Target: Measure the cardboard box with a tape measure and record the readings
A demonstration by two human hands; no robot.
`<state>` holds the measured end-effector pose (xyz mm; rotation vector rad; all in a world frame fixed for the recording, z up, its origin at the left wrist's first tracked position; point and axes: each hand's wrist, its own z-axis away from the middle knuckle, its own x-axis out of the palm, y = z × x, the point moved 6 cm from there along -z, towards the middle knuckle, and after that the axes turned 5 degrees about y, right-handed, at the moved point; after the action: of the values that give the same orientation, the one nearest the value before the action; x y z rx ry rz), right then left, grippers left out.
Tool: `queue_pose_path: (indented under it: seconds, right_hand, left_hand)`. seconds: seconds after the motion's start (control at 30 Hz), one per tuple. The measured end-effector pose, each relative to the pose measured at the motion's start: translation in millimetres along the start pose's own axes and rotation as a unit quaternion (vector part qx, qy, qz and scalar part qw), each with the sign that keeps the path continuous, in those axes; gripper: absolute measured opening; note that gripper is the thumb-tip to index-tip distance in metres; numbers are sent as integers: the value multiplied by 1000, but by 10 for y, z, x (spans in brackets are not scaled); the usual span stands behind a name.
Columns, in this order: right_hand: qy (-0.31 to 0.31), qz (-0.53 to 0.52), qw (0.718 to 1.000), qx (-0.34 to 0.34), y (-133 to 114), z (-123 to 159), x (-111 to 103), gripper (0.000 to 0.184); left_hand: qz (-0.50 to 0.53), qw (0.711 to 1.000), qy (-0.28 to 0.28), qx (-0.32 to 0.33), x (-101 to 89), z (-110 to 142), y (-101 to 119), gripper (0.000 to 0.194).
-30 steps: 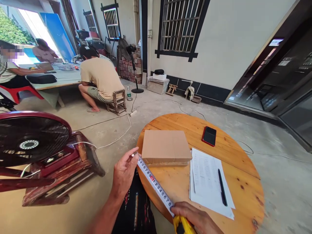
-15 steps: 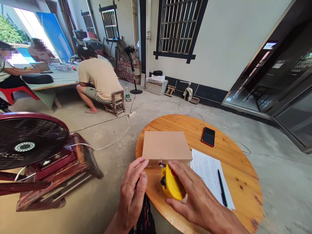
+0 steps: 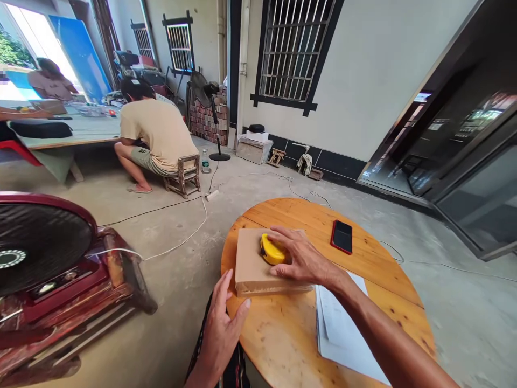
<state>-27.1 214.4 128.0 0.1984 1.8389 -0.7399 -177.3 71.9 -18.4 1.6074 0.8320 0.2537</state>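
A flat brown cardboard box (image 3: 248, 258) lies on the round wooden table (image 3: 274, 328). My right hand (image 3: 299, 254) reaches over the box, its fingers and thumb around a yellow tape measure (image 3: 271, 250) at the box's top face. No blade shows drawn out of the tape. Near the box's front left corner, my left hand (image 3: 224, 323) is open and holds nothing, thumb apart from the fingers. White paper sheets (image 3: 343, 334) lie right of the box, partly under my right forearm, which hides part of them.
A phone with a red edge (image 3: 341, 236) lies on the table's far right. At left, a dark red fan (image 3: 44, 269) stands on a wooden seat. A person (image 3: 157, 129) sits on a small chair by a long table (image 3: 92, 129); cords (image 3: 189, 234) cross the floor.
My right hand has carried the tape measure from in front of the box forward onto its top. My left hand has moved slightly down, its thumb spreading. The pen is now out of sight.
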Motion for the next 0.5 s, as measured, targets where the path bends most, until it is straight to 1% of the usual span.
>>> queue_pose_path:
  seconds: [0.03, 0.07, 0.1, 0.13, 0.17, 0.2, 0.23, 0.27, 0.3, 0.33, 0.43, 0.5]
  right_hand:
    - [38, -16, 999, 28, 56, 106, -36, 68]
    - [90, -34, 993, 68, 141, 242, -73, 62]
    - [154, -51, 980, 119, 249, 408, -104, 56]
    - [221, -68, 957, 175, 366, 598, -117, 51]
    - [274, -87, 929, 234, 478, 795, -91, 49]
    - [301, -113, 903, 285, 568, 972, -20, 50]
    - [305, -150, 884, 321, 620, 1106, 83, 51]
    - [301, -189, 871, 341, 636, 1198, 191, 52]
    - [291, -229, 864, 342, 613, 1240, 293, 51]
    - [278, -267, 860, 333, 564, 1243, 381, 50]
    - [304, -318, 851, 286, 399, 1136, 486, 48]
    - [306, -344, 839, 289, 371, 1034, 555, 48]
  left_hand:
    - [0, 1000, -3, -7, 38, -3, -34, 62]
    - [-1, 1000, -4, -13, 74, -8, -67, 64]
    - [-2, 1000, -6, -18, 110, -14, -100, 65]
    - [-1, 1000, -8, -23, 147, -20, -133, 66]
    - [1, 999, -12, -31, 183, -25, -168, 67]
    - [4, 999, -17, -42, 216, -31, -204, 67]
    - [8, 998, -23, -55, 244, -39, -239, 68]
    - [12, 997, -28, -69, 262, -55, -273, 68]
    - [17, 996, -29, -81, 267, -81, -301, 68]
    - [22, 995, -31, -89, 264, -122, -320, 67]
    - [9, 996, -31, -86, 217, -343, -336, 65]
    - [-16, 997, -21, -66, 174, -536, -312, 68]
